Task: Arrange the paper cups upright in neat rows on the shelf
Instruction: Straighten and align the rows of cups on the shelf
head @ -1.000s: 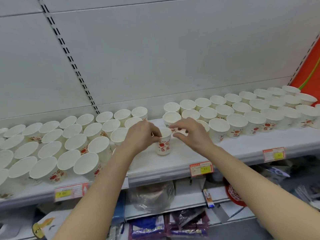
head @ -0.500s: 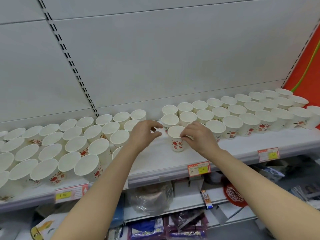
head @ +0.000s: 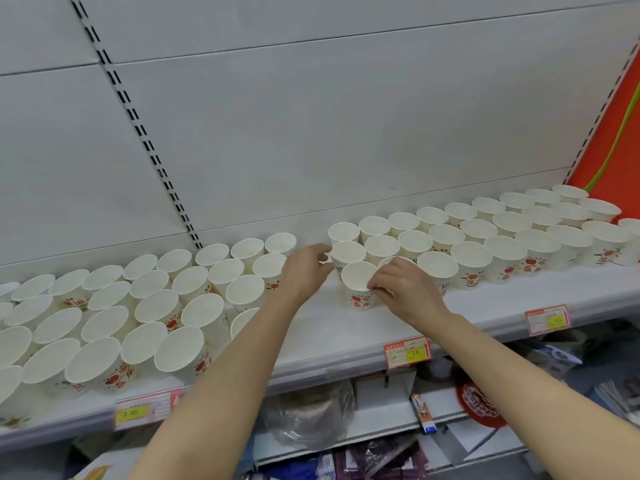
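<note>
The right hand (head: 405, 292) is pinching a cup (head: 359, 285) into the front row, the left hand (head: 304, 271) hanging loosely curled beside it; releasing it upright seems next.

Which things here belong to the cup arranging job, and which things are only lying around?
Belong to the job:
- cup being placed, pinched by the right hand
- left hand, touching the cup behind
- left group of cups
- right rows of cups
- shelf

Lying around:
- price tags
- plastic bag on the lower shelf
- red round package
</note>
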Action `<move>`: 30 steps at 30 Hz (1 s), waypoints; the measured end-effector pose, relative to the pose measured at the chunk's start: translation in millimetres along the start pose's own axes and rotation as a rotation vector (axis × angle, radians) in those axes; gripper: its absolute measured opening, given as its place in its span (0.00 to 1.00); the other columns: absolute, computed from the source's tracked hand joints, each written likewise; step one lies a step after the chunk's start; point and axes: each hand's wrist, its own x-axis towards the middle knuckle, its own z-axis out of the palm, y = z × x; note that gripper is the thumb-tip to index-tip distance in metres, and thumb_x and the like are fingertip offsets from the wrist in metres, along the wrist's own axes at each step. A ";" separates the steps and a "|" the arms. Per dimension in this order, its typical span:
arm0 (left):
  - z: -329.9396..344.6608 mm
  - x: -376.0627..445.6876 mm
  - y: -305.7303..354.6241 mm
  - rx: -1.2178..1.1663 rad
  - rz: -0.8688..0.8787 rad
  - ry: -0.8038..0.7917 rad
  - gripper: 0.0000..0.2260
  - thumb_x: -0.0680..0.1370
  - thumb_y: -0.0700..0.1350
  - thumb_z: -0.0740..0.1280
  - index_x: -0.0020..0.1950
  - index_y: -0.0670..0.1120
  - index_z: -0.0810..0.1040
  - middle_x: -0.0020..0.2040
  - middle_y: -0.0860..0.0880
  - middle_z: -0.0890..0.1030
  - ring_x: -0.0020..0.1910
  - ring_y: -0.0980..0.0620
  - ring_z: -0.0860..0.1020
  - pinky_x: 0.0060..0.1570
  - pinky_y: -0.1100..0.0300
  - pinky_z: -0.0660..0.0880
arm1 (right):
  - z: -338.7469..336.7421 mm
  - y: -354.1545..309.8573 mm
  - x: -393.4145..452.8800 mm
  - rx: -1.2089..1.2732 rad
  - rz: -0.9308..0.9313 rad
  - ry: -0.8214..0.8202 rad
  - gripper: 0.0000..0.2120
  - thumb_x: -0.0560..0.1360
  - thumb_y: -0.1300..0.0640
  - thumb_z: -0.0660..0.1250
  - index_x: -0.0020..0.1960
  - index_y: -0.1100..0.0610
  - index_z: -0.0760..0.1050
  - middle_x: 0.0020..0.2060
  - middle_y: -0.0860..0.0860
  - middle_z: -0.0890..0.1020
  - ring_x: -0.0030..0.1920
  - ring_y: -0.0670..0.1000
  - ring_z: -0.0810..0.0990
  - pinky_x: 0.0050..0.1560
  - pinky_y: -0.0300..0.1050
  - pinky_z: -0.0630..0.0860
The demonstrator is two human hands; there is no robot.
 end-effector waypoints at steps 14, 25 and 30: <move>-44.5 56.0 -32.1 0.278 -0.204 0.006 0.06 0.69 0.51 0.72 0.39 0.49 0.83 0.38 0.51 0.82 0.42 0.49 0.79 0.33 0.61 0.67 | -9.0 -4.8 5.9 -0.005 -0.022 0.054 0.05 0.67 0.60 0.77 0.42 0.55 0.82 0.39 0.46 0.83 0.40 0.53 0.77 0.35 0.45 0.73; -14.9 59.5 -15.6 0.292 -0.120 -0.013 0.05 0.71 0.48 0.72 0.45 0.51 0.84 0.44 0.50 0.84 0.47 0.47 0.81 0.38 0.61 0.69 | -0.8 -2.6 0.5 -0.010 -0.031 0.002 0.03 0.70 0.57 0.75 0.42 0.54 0.81 0.40 0.45 0.83 0.41 0.52 0.76 0.35 0.49 0.74; -28.6 60.3 -21.9 0.111 -0.100 0.149 0.10 0.72 0.56 0.73 0.49 0.54 0.84 0.51 0.55 0.78 0.52 0.53 0.76 0.42 0.58 0.69 | -0.4 0.1 5.7 0.004 -0.043 0.019 0.03 0.69 0.58 0.75 0.42 0.54 0.81 0.39 0.46 0.82 0.40 0.53 0.76 0.38 0.49 0.74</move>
